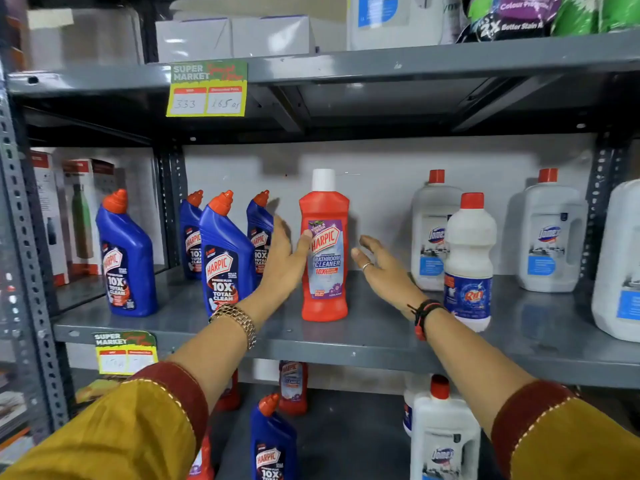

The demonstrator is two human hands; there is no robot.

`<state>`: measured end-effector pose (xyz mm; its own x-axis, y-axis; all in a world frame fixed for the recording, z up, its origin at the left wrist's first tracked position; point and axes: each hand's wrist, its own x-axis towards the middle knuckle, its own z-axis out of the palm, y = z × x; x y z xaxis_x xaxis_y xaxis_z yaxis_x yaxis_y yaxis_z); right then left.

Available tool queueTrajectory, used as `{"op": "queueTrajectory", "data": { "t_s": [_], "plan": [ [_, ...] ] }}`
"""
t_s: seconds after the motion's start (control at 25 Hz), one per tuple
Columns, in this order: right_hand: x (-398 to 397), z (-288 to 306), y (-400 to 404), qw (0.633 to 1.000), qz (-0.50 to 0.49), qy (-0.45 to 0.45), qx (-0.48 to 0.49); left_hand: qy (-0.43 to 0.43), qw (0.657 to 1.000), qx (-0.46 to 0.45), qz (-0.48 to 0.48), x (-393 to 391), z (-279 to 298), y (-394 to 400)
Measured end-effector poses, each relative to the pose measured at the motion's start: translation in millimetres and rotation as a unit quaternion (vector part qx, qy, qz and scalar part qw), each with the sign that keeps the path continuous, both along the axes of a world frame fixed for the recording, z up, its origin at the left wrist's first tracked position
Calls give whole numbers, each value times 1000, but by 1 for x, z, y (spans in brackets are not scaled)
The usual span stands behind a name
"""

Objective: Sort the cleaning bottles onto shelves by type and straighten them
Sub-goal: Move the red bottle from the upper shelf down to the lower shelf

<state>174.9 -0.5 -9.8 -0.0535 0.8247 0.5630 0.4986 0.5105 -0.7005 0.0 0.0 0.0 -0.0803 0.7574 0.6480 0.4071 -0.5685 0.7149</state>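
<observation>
A red Harpic bathroom cleaner bottle (324, 251) with a white cap stands upright in the middle of the grey middle shelf (346, 344). My left hand (285, 261) is spread open against its left side, thumb touching the label. My right hand (384, 268) hovers open just right of it, apart from it. Several blue Harpic bottles (225, 251) with orange caps stand to the left. A white Rin bottle (469, 261) and white Domex jugs (550, 233) stand to the right.
On the lower shelf stand a blue Harpic bottle (273, 441), red bottles (292, 386) and a white Domex jug (443, 434). The upper shelf (415, 60) holds boxes and packets. Yellow price tags (207, 88) hang from the shelf edges. Boxed flasks (83, 213) fill the left bay.
</observation>
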Motion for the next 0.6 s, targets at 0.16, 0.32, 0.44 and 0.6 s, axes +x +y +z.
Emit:
{"op": "queueTrajectory", "data": {
  "t_s": [0.16,0.32,0.44,0.6],
  "plan": [
    [-26,-11,14,986,72,121,-86,-51,982,-122,-134,-14,-13,8],
    [-32,-15,18,974,63,196,-95,-64,974,-126,-175,-25,-21,9],
    [-29,-15,5,972,58,208,-88,-64,972,-122,-192,-31,-22,4],
    [-27,-16,-32,972,49,223,-51,-79,971,-111,-198,-32,-20,-18]
  ]
}}
